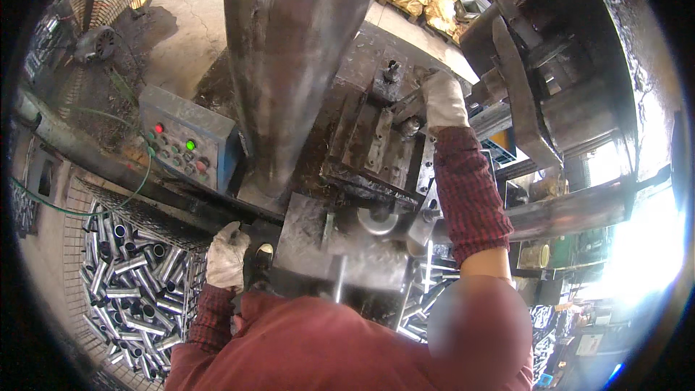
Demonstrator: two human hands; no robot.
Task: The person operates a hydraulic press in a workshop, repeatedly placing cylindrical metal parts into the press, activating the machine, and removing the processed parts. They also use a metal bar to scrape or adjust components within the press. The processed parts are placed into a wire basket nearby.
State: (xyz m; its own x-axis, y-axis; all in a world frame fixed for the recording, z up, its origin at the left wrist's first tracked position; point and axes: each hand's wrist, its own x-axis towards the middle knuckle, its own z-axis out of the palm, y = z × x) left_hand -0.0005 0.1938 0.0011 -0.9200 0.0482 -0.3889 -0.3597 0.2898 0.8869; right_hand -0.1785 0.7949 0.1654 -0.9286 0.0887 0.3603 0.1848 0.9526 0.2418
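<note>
The right hand (441,100), in a white work glove with a red checked sleeve behind it, reaches up over the die block (376,143) of the press and rests at its far right corner, the fingers curled down onto a small metal piece (410,127) there; whether they actually pinch it I cannot tell, since the glove covers the contact. The left hand (226,255), gloved the same way, sits low beside the steel press table (347,242), its fingers folded loosely together over a dark lever or handle that is mostly hidden beneath it (only a stub shows at the thumb side). Just left of that hand a wire basket (76,203) holds a heap of short shiny steel tubes (134,286), and more tubes show below the table on the right, partly cut off by the person's red shirt. The heavy press column (289,51) stands directly over the block, leaving only a narrow gap on its right side where the right wrist passes. A grey control box (190,146) with red and green lit buttons hangs left of the column, well apart from both hands. A floor fan (98,36) stands at the far upper left. The right rim of the view is washed out by glare, so the frame parts there are hard to read
</note>
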